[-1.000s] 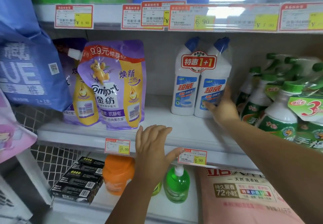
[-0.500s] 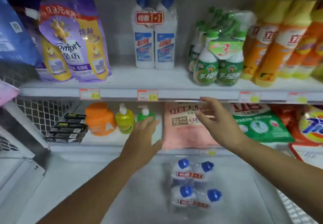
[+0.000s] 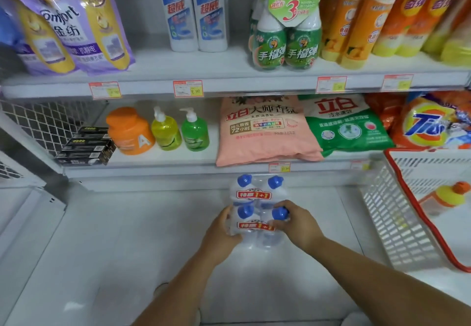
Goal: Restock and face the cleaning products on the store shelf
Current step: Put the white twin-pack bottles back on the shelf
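Two twin packs of white toilet-cleaner bottles with blue caps and red "1+1" labels stand on the white floor below the shelves. My left hand (image 3: pixel 221 231) and my right hand (image 3: pixel 297 226) both grip the near twin pack (image 3: pixel 256 226) from its two sides. The far twin pack (image 3: pixel 254 193) stands just behind it, untouched. A matching twin pack (image 3: pixel 195 17) stands upright on the upper shelf (image 3: pixel 158 86), with bare shelf to its left.
Purple Comfort pouches (image 3: pixel 74 25) stand left on the upper shelf, green spray bottles (image 3: pixel 286 40) and orange bottles (image 3: pixel 356 20) right. Below lie a pink detergent bag (image 3: pixel 265 132), pump bottles (image 3: pixel 195 132) and an orange jar (image 3: pixel 128 132). A white basket (image 3: pixel 400 213) stands at right.
The view dropped from the upper shelf to the floor. Both hands came down from the shelf and closed on the near twin pack on the floor.
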The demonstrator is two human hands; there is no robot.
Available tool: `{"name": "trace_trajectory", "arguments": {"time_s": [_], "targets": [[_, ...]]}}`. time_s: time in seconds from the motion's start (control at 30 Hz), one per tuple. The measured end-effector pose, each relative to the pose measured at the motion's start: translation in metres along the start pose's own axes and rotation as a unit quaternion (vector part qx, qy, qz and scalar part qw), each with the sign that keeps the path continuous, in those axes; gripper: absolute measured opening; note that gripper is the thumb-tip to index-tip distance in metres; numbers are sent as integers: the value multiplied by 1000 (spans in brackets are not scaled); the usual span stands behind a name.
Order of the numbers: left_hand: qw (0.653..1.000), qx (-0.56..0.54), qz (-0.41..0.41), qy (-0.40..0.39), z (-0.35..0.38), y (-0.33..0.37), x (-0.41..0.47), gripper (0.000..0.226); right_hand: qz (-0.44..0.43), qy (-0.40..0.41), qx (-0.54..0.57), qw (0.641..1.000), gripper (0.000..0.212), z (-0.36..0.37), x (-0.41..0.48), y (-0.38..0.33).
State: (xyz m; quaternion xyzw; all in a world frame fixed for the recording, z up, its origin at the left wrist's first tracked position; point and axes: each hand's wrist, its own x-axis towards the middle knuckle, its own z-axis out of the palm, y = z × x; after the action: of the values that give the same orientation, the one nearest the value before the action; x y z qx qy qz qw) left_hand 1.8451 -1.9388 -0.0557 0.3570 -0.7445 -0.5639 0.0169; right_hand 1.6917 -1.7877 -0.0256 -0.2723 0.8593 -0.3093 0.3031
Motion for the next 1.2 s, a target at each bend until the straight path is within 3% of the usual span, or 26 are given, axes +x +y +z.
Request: {"name": "trace_trajectory", "arguments": {"time_s": [0.23, 0.33, 0.43, 0.5, 0.57, 0.63, 0.67, 0.73, 0.87, 1.03, 1.2], "targets": [[999, -48, -13, -23, -27, 12, -8, 70, -40, 19, -86, 995, 25, -48, -12, -52], [997, -40, 6, -73, -37, 37, -17, 59, -71, 10, 18, 997, 24, -93, -30, -89], [997, -61, 35, -44, -51, 73, -21, 53, -127, 23, 115, 985, 20, -127, -46, -129], [995, -77, 56, -4, -70, 101, -24, 47, -155, 30, 184, 970, 35, -143, -49, -145], [992, -90, 80, 26, -93, 125, -26, 45, -173, 13, 239, 956, 70, -151, -47, -150], [989, -92, 104, 53, -119, 147, -28, 44, -177, -17, 198, 964, 100, -146, -46, -153], [987, -91, 116, 63, -132, 157, -27, 45, -181, -29, 159, 970, 100, -139, -45, -159], [983, -81, 142, 80, -158, 179, -24, 46, -215, -6, 111, 970, 84, -123, -38, -178], [968, -76, 210, 111, -207, 216, -10, 48, -291, 126, 134, 939, 57, -120, -6, -239], [934, -17, 297, 197, -257, 232, 31, 60, -339, 195, 123, 912, 48, -127, 45, -292], [890, 178, 276, 317, -269, 192, 93, 77, -340, 215, 112, 909, 50, -130, 94, -321]]}}
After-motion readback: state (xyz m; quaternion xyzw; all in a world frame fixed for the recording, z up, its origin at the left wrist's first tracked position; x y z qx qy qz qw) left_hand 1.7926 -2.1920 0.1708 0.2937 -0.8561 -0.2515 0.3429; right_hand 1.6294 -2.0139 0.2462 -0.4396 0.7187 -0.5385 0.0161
